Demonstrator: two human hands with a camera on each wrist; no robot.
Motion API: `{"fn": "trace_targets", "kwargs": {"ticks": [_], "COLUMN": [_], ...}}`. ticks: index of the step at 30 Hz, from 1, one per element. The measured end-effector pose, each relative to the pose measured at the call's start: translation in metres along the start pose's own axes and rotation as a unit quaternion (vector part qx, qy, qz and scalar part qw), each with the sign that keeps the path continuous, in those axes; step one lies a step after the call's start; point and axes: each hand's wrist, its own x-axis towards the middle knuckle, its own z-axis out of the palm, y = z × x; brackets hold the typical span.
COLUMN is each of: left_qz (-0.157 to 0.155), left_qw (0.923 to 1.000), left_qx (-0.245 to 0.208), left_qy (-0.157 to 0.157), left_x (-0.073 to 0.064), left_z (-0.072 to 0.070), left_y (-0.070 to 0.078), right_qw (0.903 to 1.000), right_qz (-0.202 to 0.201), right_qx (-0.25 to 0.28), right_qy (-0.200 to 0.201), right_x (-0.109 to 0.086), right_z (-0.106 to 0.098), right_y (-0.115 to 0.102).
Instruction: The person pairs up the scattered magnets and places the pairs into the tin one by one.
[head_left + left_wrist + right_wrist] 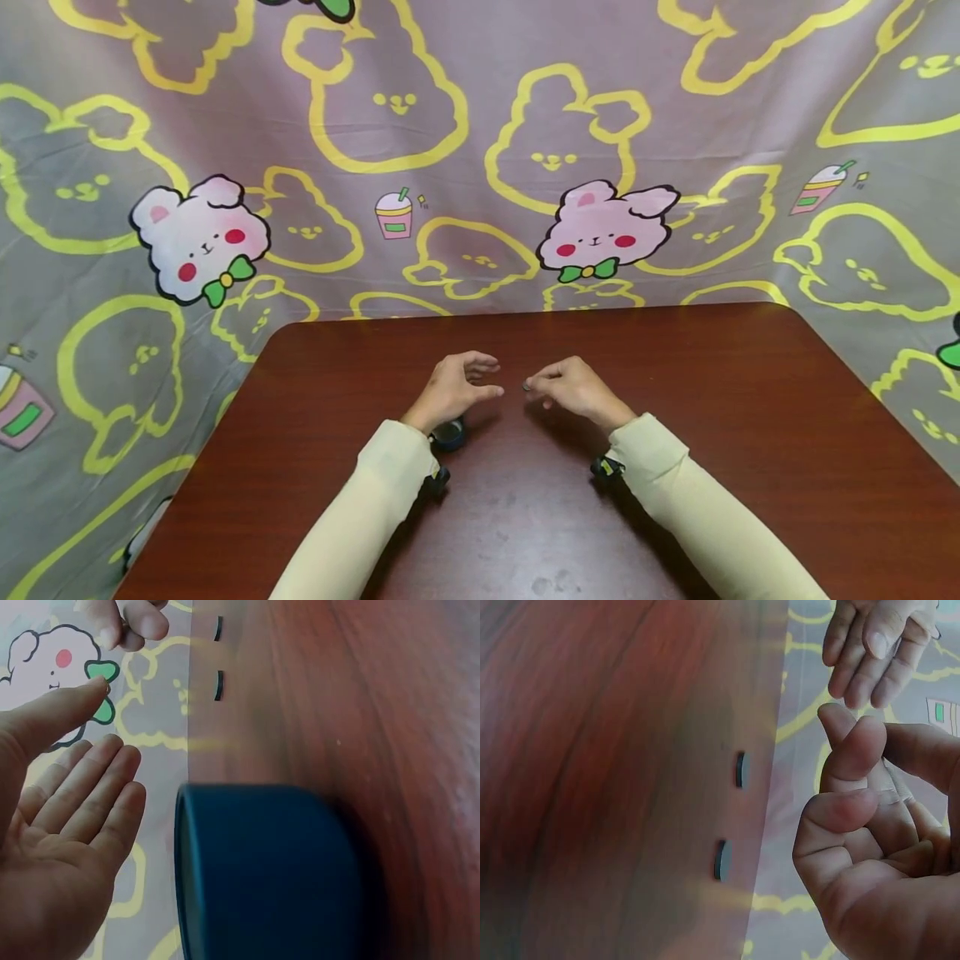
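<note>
My left hand [453, 387] is held above the table with its fingers extended and thumb apart, palm facing the other hand, holding nothing visible. Opposite it, my right hand [573, 387] pinches a small dark piece [527, 385] at its fingertips; its exact kind is too small to tell. Beneath the left wrist stands a round dark blue container [448, 434], its curved side large in the left wrist view. Two small flat dark pieces [740, 769] lie apart on the table in both wrist views; I cannot make them out in the head view.
The brown wooden table [750, 467] has rounded far corners. Behind and beside it hangs a cloth [480, 50] printed with cartoon rabbits. Small dark wrist devices [606, 468] sit below both cream sleeves [660, 458].
</note>
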Motion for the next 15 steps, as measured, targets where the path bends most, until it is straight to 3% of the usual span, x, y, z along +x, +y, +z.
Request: {"fn": "trace_targets", "kwargs": {"ticks": [8,15], "left_qz": [-0.003,-0.009], "left_qw": [0.9998,0.9998], "left_qx": [-0.002,0.002], "left_qy": [-0.018,-0.015], "left_x": [0.013,0.021], "left_z": [0.012,0.024], "left_y": [0.001,0.003], "right_qw": [0.9999,0.9999], "right_qz": [0.000,0.011], "right_qx": [-0.006,0.001], "right_qy": [0.014,0.012], "right_x": [-0.001,-0.002], "right_z": [-0.015,-0.026], "right_y": [0.009,0.019]}}
